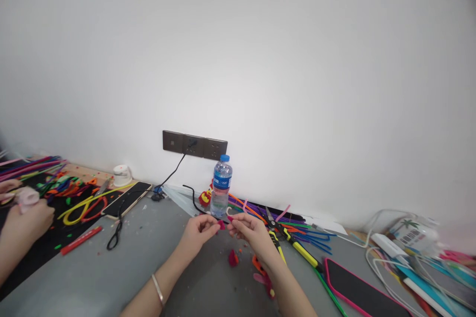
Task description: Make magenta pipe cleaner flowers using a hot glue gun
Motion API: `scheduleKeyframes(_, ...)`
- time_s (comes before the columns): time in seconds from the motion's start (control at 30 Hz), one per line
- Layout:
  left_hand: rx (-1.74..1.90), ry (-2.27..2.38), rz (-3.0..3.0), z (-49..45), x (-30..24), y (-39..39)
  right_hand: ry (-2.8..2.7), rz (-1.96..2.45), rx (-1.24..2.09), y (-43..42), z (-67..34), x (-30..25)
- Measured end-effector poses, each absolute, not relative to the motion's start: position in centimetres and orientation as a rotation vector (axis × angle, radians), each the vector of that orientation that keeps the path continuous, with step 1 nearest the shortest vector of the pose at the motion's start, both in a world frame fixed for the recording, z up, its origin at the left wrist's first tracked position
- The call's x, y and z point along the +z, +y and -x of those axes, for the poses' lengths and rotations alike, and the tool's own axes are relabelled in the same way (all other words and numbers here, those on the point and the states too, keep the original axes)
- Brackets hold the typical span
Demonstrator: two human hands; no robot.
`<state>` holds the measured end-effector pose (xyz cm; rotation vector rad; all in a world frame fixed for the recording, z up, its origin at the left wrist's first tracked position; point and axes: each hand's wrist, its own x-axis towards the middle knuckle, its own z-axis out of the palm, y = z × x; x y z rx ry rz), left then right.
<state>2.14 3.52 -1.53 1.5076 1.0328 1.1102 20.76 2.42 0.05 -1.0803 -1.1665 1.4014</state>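
Note:
My left hand (pixel 200 234), a bracelet on its wrist, pinches a small magenta fuzzy piece (pixel 221 225) between thumb and fingertips. Close beside it, my right hand (pixel 250 234) is closed on a short pipe cleaner (pixel 228 212) whose pale curled end sticks up; a dark pink bit shows at the fingertips. Whether the two pieces touch, I cannot tell. Below the hands, a red and orange fuzzy piece (pixel 233 258) lies on the grey table (pixel 208 282). My right forearm partly covers more orange and pink fuzzy pieces (pixel 259 265).
Behind my hands stands a water bottle (pixel 221 188). Scissors (pixel 270 223), yellow-handled pliers (pixel 297 246) and loose pipe cleaners (pixel 320 240) lie to the right, near a pink-edged phone (pixel 360 287). At left are another phone (pixel 128 200), a red marker (pixel 81 240) and another person's hand (pixel 28 225).

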Motion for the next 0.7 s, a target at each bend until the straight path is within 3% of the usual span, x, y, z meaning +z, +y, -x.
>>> scheduleKeyframes(0.37, 1.094, 1.052, -1.472, -2.18, -1.22, 3.43, -1.312, 1.151, 1.246, 2.19, -20.47, 0.67)
scheduleKeyframes(0.7, 1.097, 1.053, -1.469, -2.16, -1.28, 3.42, -1.4, 1.186, 1.297, 2.13, -20.51, 0.49)
